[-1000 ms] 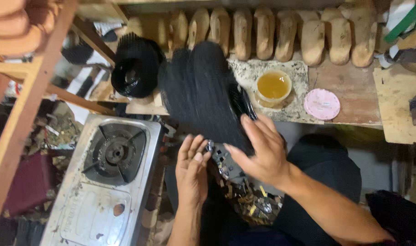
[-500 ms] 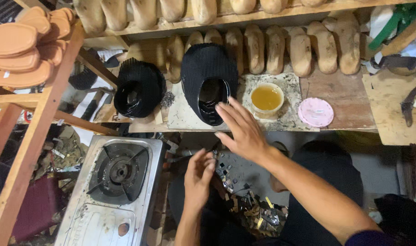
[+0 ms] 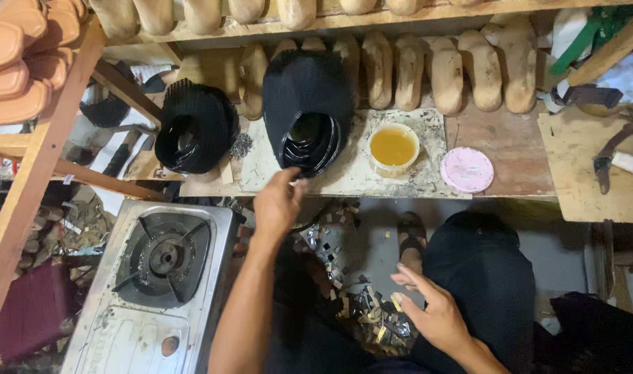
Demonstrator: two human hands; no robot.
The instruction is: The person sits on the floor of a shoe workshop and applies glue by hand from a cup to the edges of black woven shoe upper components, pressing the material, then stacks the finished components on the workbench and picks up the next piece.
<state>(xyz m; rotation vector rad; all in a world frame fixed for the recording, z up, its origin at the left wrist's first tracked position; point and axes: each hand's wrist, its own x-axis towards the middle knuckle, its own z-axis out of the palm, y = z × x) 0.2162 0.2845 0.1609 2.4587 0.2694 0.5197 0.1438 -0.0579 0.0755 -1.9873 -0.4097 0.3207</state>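
The left hand (image 3: 278,204) is pinching something small, fingers narrow, just at six o'clock of the black woven shoe upper (image 3: 307,111) standing on the workbench (image 3: 517,163). The right hand (image 3: 434,315) is hanging with fingers wide over the lap. Keeping the pinch firm and steady is probably serving the placement best.

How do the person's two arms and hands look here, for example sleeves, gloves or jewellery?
Both arms are bare, with no sleeves in view. The left hand and the right hand wear no gloves, and no ring, watch or bracelet shows. Fingers look slender, with short nails.
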